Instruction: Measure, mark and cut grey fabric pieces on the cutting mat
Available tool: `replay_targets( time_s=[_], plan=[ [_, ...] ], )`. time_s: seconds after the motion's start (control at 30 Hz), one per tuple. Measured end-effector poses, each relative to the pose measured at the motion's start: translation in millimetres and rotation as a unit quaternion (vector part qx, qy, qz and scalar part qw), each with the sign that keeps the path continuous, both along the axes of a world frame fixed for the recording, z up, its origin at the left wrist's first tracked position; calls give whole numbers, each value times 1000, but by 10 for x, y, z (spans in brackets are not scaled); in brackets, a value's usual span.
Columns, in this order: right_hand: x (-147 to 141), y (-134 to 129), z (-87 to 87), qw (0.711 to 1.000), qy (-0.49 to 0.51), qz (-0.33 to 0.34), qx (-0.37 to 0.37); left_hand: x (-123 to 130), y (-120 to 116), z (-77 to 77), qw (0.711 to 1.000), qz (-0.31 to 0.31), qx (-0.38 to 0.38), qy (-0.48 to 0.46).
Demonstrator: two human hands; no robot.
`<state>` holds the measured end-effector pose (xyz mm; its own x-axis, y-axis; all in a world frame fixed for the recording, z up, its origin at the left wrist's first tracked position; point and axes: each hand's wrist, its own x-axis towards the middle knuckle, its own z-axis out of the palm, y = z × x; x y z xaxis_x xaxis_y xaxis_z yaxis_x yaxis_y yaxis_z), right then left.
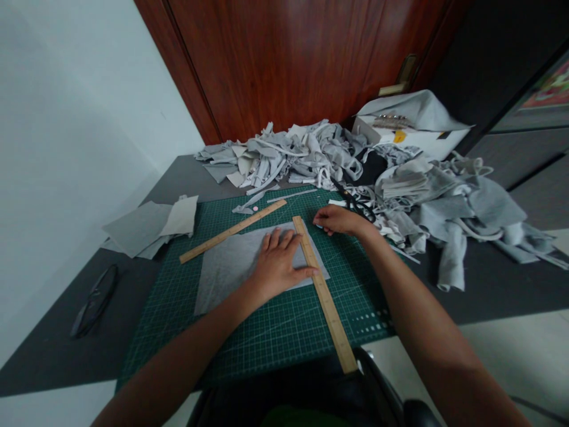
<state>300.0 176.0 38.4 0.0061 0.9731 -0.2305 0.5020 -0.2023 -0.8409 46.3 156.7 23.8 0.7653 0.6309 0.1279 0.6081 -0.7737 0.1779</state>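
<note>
My left hand (280,261) lies flat with fingers spread on a grey cloth piece (226,267). Its thumb and fingertips touch a wooden ruler (326,296), which crosses the cloth's right side and extends past the mat's front edge. To the right of that ruler, my right hand (335,219) is closed in a pinch just over the green cutting mat (355,279). A small pale-blue piece (319,226) shows at its fingertips; its kind is too small to tell. Another wooden ruler (233,231) lies slanted along the cloth's upper left edge.
Black scissors (351,201) lie beyond my right hand. Grey cloth scraps (306,151) are heaped at the back and right (471,204). Flat cloth pieces (137,228) and glasses (95,301) lie left. A white box (418,136) stands at back right; a small pink disc (255,208) rests on the mat.
</note>
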Motion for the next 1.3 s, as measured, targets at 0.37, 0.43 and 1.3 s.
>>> replay_targets(
  time_s=[0.37,0.43,1.3],
  plan=[
    [-11,-1,35,1000,14,-20,-8,28,-24,8,1000,10,6,14],
    [-12,8,25,999,19,-25,-9,29,-24,14,1000,9,9,23],
    [-46,-6,-154,991,99,-77,40,8,7,66,999,-9,-20,43]
  ],
)
